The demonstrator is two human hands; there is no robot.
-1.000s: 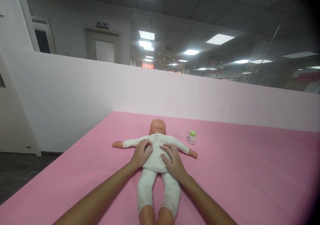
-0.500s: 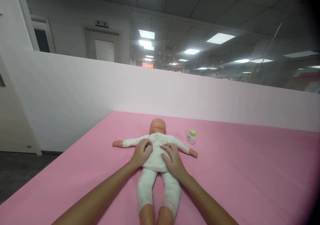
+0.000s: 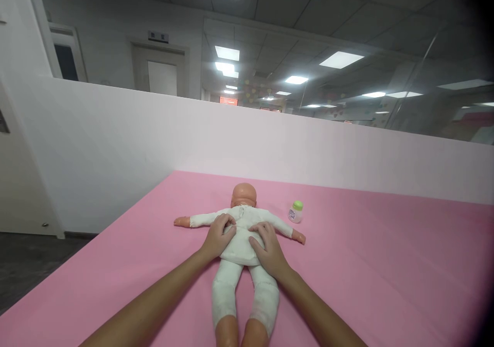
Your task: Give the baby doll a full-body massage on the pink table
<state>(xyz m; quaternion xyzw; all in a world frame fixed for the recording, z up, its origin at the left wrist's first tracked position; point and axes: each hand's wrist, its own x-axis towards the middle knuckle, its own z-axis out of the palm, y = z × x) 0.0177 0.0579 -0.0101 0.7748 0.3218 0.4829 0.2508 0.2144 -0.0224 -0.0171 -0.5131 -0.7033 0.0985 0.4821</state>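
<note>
Both palms lie flat on the soft baby doll in white cloth (image 3: 241, 234), sprawled on the pink padded desk (image 3: 366, 265); my left hand (image 3: 219, 238) and right hand (image 3: 268, 248) press its sides, fingers spread, gripping nothing, steadying the torso; a small green-capped bottle (image 3: 295, 212) stands clear.

doll (image 3: 242, 230) on mat (image 3: 370, 265), bottle (image 3: 295, 212) right
</note>
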